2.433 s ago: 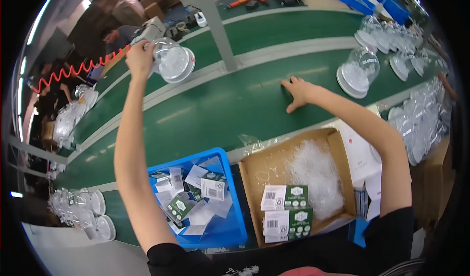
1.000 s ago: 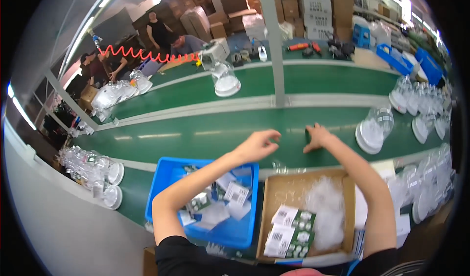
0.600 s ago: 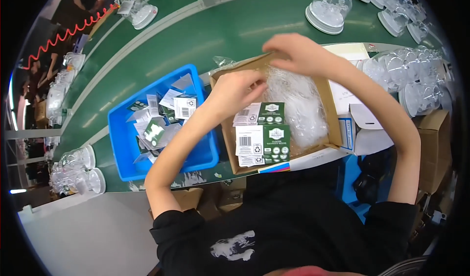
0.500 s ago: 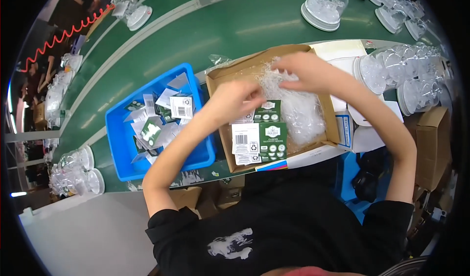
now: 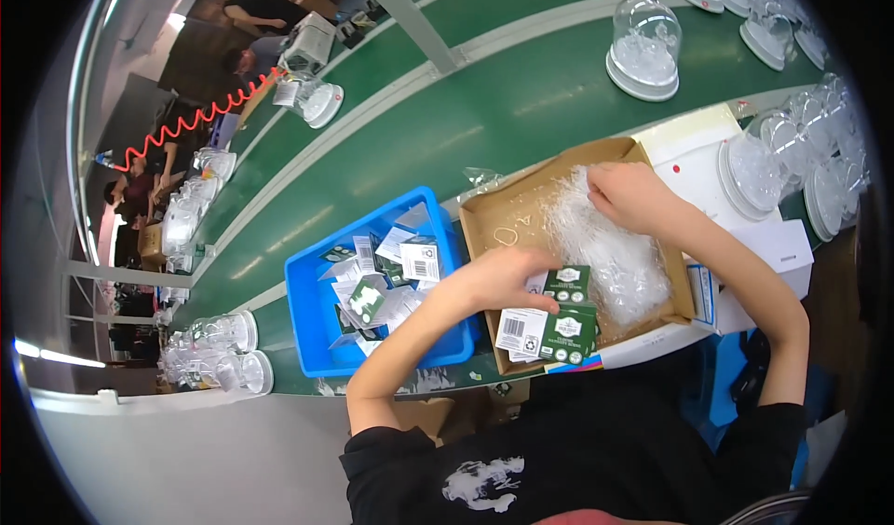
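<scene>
My left hand (image 5: 507,280) is in the shallow cardboard box (image 5: 489,210), its thumb and fingers around the left edge of a small green-and-white card (image 5: 571,283). Just below lies a stack of similar printed cards (image 5: 570,331). My right hand (image 5: 626,192) is at the far end of a heap of clear, thin plastic strands (image 5: 619,269) in the same box. Its fingers are curled and pressed together at the strands; the tips are partly hidden. A blue bin (image 5: 304,325) with several loose folded cards (image 5: 366,300) stands left of the box.
A clear dome on a white base (image 5: 644,54) stands on the green conveyor (image 5: 400,166). More domes are grouped at the right (image 5: 752,176) and left (image 5: 244,371). Rubber bands (image 5: 506,236) lie in the box. A red coiled hose (image 5: 200,120) hangs at upper left.
The view has shifted, so everything sits lower and further right. My left hand has come down onto the upper card. My right hand's fingers have closed at the strands.
</scene>
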`<state>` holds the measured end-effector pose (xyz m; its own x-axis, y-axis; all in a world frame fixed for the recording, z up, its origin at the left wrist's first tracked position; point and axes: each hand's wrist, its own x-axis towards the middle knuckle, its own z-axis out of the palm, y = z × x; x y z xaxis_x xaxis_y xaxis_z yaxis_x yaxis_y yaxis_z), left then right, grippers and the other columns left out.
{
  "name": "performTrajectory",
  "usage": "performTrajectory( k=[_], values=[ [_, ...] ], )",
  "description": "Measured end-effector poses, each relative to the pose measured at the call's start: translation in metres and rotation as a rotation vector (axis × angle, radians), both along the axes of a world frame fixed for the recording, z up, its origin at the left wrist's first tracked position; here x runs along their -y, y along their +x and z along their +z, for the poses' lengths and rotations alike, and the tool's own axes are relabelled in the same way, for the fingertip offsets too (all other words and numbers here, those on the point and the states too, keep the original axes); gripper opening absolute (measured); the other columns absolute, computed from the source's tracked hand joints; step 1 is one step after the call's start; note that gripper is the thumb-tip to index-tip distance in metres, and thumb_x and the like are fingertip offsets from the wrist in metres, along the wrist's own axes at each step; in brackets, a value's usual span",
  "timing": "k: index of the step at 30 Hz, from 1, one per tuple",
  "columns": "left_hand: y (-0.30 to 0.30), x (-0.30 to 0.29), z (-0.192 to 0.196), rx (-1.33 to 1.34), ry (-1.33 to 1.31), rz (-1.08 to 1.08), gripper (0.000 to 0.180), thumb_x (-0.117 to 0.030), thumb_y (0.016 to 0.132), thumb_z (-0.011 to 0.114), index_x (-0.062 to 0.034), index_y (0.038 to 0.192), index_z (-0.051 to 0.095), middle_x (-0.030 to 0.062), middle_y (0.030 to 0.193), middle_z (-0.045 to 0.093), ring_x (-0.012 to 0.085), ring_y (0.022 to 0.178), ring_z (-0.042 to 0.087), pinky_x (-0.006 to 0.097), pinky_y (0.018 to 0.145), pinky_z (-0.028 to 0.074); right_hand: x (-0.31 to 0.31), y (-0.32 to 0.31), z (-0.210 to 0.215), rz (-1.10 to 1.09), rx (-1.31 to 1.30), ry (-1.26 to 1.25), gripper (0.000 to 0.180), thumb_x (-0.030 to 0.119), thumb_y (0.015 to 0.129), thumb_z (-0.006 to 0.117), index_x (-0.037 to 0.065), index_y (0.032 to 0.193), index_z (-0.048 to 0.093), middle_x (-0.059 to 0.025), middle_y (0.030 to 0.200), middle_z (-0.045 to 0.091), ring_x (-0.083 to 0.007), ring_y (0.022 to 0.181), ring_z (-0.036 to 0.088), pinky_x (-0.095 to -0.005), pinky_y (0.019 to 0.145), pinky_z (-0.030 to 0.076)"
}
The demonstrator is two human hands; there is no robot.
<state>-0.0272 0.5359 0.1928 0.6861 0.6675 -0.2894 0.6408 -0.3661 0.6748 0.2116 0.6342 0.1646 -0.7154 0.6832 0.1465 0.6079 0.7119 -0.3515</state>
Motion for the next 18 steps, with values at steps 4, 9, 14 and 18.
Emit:
performTrajectory(
  k=[4, 9, 14, 18],
  values=[
    [0.001, 0.003, 0.001, -0.075, -0.015, 0.037, 0.034, -0.026, 0.087, 0.064, -0.0012, 0.11, 0.063, 0.0178, 0.102, 0.065, 0.0372, 0.093, 0.062, 0.043, 0.08, 0.05, -0.005, -0.002, 0.012, -0.085, -0.035, -0.046, 0.018, 0.02, 0.089, 0.055, 0.002, 0.087, 0.054, -0.0163, 0.07, 0.062, -0.0373, 0.071, 0.062, -0.0475, 0.065, 0.048],
    [-0.003, 0.0, -0.014, 0.045, 0.055, 0.045, 0.039, -0.031, 0.088, 0.063, -0.002, 0.115, 0.062, 0.0194, 0.102, 0.065, 0.0371, 0.092, 0.062, 0.042, 0.079, 0.05, -0.003, -0.008, 0.027, 0.036, -0.179, -0.186, 0.02, 0.021, 0.089, 0.06, 0.001, 0.087, 0.058, -0.0152, 0.07, 0.064, -0.0352, 0.067, 0.062, -0.0427, 0.062, 0.049],
    [-0.01, 0.001, -0.023, 0.169, 0.052, 0.041, 0.046, -0.031, 0.085, 0.069, -0.0019, 0.119, 0.06, 0.019, 0.107, 0.065, 0.0333, 0.093, 0.064, 0.039, 0.082, 0.05, -0.002, -0.016, 0.039, 0.168, -0.332, -0.442, 0.019, 0.013, 0.091, 0.058, -0.003, 0.101, 0.063, -0.012, 0.074, 0.067, -0.0212, 0.065, 0.065, -0.0332, 0.063, 0.052],
    [-0.016, 0.002, -0.023, 0.248, -0.15, 0.238, 0.053, -0.007, 0.078, 0.075, 0.0006, 0.126, 0.054, 0.0056, 0.092, 0.063, 0.0114, 0.087, 0.059, 0.026, 0.079, 0.049, 0.005, -0.029, 0.053, 0.115, -0.369, -0.568, 0.025, 0.007, 0.092, 0.054, -0.003, 0.114, 0.059, -0.0124, 0.083, 0.07, -0.0188, 0.069, 0.068, -0.0302, 0.064, 0.053]
  ],
)
